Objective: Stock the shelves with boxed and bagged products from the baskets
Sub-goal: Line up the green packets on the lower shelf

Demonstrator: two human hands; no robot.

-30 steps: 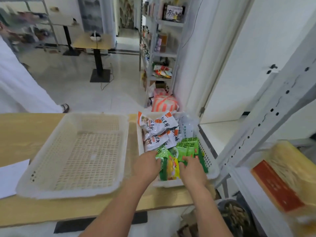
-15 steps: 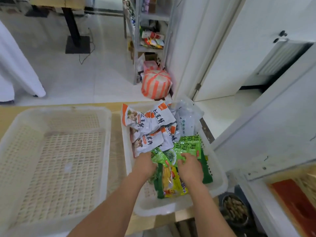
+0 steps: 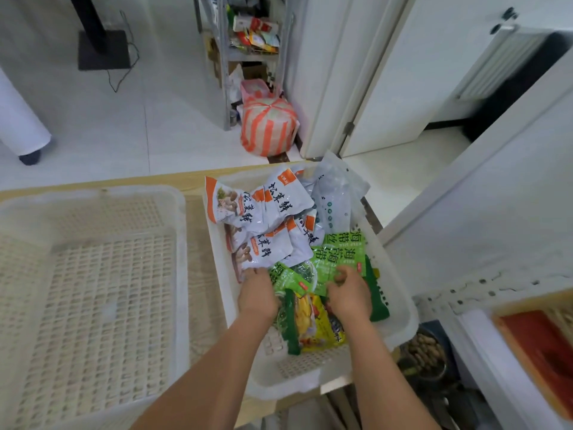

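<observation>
Both hands reach into the right basket (image 3: 400,330) on the counter (image 3: 198,209). The left hand (image 3: 258,294) has its fingers curled down among the green bags (image 3: 338,252) (tips hidden, grip unclear). The right hand (image 3: 348,293) pinches a green bag's near edge. White bags (image 3: 263,206) lie at 12 o'clock; an empty basket (image 3: 86,274) sits at 9.

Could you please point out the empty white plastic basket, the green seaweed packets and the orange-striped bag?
Empty white plastic basket (image 3: 93,293), head view, lattice floor.
Green seaweed packets (image 3: 339,254), head view, printed front.
Orange-striped bag (image 3: 268,127), head view, bulging side.
</observation>
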